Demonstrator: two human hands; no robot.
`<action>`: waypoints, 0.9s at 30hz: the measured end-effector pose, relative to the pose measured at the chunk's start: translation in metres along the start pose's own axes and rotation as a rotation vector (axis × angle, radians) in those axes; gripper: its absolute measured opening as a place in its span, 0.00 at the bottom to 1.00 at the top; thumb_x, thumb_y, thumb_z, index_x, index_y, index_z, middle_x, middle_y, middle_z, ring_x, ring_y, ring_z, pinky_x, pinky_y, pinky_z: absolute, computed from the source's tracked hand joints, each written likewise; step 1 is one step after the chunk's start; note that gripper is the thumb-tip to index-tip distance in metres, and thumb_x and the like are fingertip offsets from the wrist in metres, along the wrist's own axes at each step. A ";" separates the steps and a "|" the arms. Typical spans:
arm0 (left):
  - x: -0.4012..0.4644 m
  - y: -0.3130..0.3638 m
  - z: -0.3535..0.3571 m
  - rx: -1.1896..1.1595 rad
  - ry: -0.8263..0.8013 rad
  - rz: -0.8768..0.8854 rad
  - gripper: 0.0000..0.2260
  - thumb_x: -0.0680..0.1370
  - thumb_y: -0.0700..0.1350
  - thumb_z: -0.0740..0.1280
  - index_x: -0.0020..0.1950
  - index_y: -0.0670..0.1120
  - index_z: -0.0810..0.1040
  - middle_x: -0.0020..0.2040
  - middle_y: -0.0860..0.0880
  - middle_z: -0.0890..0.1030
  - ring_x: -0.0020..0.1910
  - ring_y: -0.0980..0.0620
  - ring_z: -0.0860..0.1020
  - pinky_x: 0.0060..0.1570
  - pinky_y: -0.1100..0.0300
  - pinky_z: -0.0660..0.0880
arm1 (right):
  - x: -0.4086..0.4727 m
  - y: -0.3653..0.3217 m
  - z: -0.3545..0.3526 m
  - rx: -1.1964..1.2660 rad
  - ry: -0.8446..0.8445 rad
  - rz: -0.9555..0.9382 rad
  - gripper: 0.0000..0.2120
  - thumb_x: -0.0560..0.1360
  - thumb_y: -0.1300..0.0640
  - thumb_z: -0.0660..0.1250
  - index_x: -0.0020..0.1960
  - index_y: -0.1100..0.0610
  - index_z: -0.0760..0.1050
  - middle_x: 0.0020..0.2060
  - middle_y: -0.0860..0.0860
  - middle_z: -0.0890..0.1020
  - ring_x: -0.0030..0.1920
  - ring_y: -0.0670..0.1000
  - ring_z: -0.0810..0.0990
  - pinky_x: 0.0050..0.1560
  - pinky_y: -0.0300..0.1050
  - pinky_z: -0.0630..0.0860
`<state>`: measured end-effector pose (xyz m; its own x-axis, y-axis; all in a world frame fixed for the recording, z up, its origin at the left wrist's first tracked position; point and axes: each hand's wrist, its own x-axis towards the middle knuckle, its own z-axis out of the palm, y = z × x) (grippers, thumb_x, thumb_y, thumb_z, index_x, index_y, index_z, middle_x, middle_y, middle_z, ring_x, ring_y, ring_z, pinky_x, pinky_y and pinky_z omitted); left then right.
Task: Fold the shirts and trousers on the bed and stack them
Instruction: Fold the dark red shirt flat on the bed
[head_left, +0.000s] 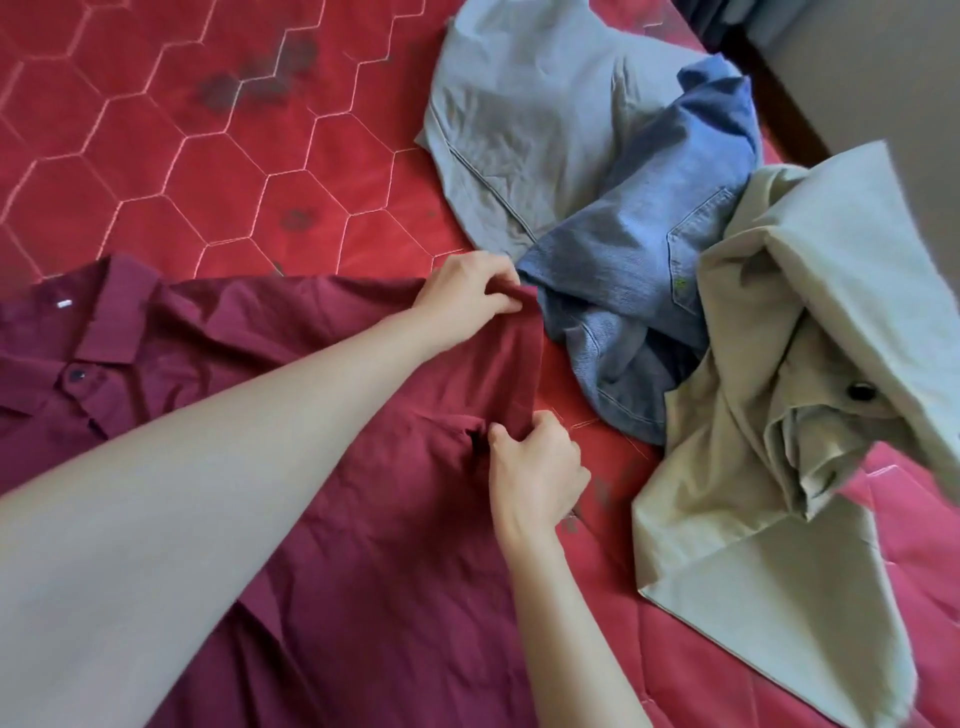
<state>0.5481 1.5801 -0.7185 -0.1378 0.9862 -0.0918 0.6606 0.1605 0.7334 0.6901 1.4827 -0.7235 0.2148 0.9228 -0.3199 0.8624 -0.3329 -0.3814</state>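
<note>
Now the maroon shirt (322, 467) lies spread flat across the near-left part of the bed (156, 156), its collar (111, 322) toward the left edge and one dark button showing below it; both of the person's hands are on the shirt's right-hand hem. Further from the person, the left hand (462, 299) has its grip pinched on the hem's far corner, thumb and fingers curled round a fold of maroon cloth just beside the blue denim garment (639, 291); the right hand (535, 473) has its grip clenched on the hem nearer the person, fingers curled into the cloth beside a small dark gap in it. Between the two hands the hem stands lifted in a ridge off the red quilted cover; the rest of the shirt rests flat. Toward the bed's far-right corner a pale grey-blue garment (530, 119) lies crumpled, the denim one overlapping its near edge; a beige garment (779, 415) with a dark button is heaped along the right edge, touching the denim.
</note>
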 end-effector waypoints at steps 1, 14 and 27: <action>-0.002 0.001 -0.012 -0.093 0.010 -0.004 0.06 0.72 0.42 0.73 0.48 0.45 0.81 0.46 0.48 0.81 0.50 0.48 0.78 0.51 0.60 0.70 | 0.000 -0.002 -0.003 0.073 0.001 -0.011 0.13 0.72 0.48 0.68 0.53 0.54 0.77 0.47 0.52 0.82 0.54 0.57 0.77 0.53 0.50 0.67; -0.130 -0.036 -0.153 0.093 -0.019 0.037 0.27 0.60 0.25 0.61 0.46 0.53 0.80 0.40 0.59 0.81 0.46 0.58 0.76 0.52 0.63 0.70 | -0.067 -0.004 -0.015 0.193 0.293 -0.905 0.13 0.64 0.72 0.71 0.44 0.57 0.81 0.41 0.49 0.80 0.47 0.49 0.74 0.32 0.41 0.73; -0.181 -0.093 -0.085 0.166 0.131 -0.658 0.22 0.76 0.56 0.68 0.61 0.42 0.74 0.59 0.42 0.77 0.60 0.41 0.74 0.57 0.49 0.71 | -0.080 0.029 0.033 -0.021 0.065 -0.733 0.30 0.65 0.57 0.77 0.66 0.57 0.73 0.59 0.52 0.79 0.59 0.54 0.76 0.58 0.49 0.70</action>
<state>0.4485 1.3834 -0.7129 -0.6302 0.6699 -0.3924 0.5115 0.7385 0.4393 0.6826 1.3931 -0.7377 -0.3936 0.9171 0.0634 0.8036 0.3767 -0.4608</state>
